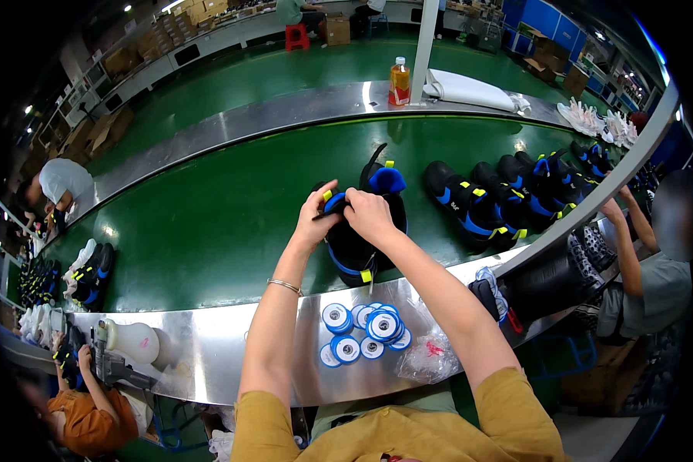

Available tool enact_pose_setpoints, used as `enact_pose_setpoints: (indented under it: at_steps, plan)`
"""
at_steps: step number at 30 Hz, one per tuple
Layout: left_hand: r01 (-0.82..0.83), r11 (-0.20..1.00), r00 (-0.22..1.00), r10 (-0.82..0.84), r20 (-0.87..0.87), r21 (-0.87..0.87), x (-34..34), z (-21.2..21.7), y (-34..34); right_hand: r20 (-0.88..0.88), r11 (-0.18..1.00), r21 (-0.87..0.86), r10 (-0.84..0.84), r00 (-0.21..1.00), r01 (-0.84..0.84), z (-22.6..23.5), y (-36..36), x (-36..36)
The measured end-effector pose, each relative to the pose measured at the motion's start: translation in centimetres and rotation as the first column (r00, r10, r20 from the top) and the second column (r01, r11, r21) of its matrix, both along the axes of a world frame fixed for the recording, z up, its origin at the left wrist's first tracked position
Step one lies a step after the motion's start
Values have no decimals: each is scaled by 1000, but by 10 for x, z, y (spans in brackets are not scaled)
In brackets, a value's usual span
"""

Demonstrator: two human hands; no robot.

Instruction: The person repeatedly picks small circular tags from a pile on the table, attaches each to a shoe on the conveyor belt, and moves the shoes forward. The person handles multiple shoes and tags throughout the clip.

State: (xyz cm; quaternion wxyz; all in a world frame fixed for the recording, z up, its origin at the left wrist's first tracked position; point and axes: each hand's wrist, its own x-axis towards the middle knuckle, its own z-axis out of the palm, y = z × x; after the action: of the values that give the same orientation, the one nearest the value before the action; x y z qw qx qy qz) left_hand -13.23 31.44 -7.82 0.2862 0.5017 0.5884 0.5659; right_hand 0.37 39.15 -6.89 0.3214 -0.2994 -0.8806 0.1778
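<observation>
Belt [208,223]: shoes [477,204] (spools [366,331] near).

A shoe [362,231] is set on the conveyor belt [208,223], with a row of shoes [508,196] to its right. Spools [366,331] are placed before it on the surface [231,346]; a bottle [399,82] is stood behind.

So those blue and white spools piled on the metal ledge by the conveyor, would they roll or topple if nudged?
The spools look like small round reels, some stacked on others, so the top ones would probably slide off at a nudge. Most lie flat on their faces, so they would likely skid on the smooth metal ledge rather than roll. They are probably light for their size, and the ledge's near edge is close.
</observation>
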Motion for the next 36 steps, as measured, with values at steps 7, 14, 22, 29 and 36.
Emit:
enact_pose_setpoints:
  at_steps: [7, 14, 22, 29, 36]
  plan:
    - [73, 995, 997, -71, 28, -71, -20, 11, -29, -396, 743, -659, -211, 894, -116, -29, 14, 2]
    - [178, 983, 825, -176, -538, -50, -13, 16, -34, -243, 849, -529, -166, 956, 13, -16, 2, -11]
    - [-286, 951, 823, 306, -478, 115, 9, -15, -48, -360, 983, -126, 81, 929, -134, -5, -25, -12]
    - [-358, 906, 888, 405, -217, 227, 27, -27, -49, 108, 940, 200, 259, 960, -276, 21, -52, -21]
    - [-351, 912, 910, 386, -153, 211, 4, -47, -61, 188, 917, 180, 322, 928, -355, 13, -29, -3]
